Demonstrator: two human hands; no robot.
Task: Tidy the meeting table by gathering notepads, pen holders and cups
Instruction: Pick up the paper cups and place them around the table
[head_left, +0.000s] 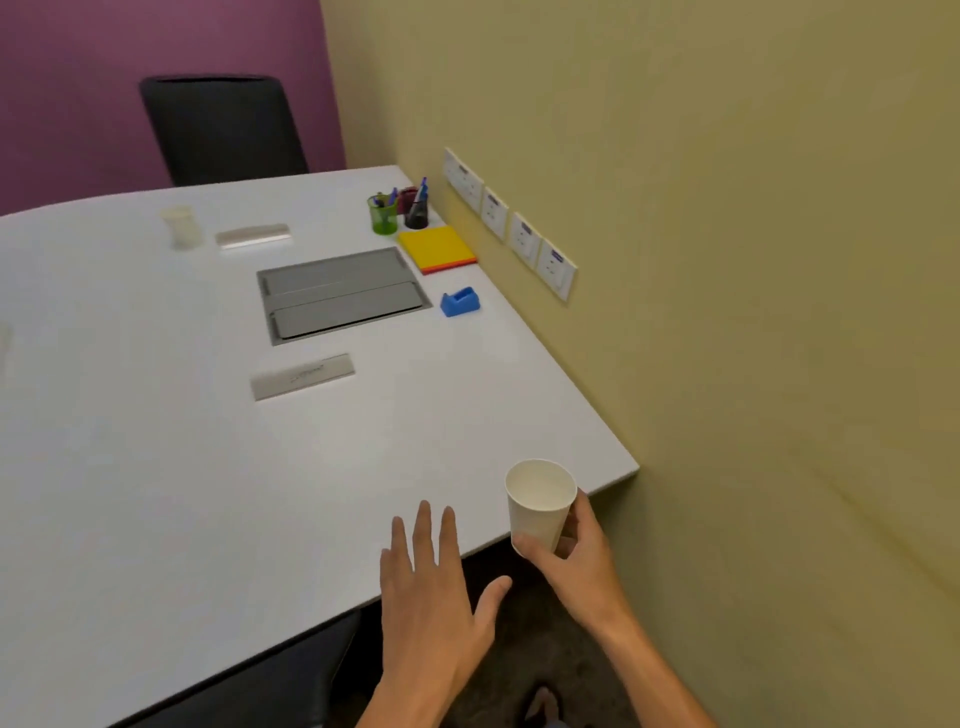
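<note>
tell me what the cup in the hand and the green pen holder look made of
Cup: probably paper, matte off-white, with a thin rolled rim and plain walls. Green pen holder: likely translucent plastic, since light glows through its glossy wall; too far off to be sure.

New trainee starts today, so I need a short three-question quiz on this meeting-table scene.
1. True or false: the right hand holds a paper cup.
2. What colour is the top of the notepad stack by the wall? A) blue B) yellow C) white
3. Fill in: the left hand is open, fingers spread, above the ___ edge.

Key: 1 true; 2 B; 3 table
</note>
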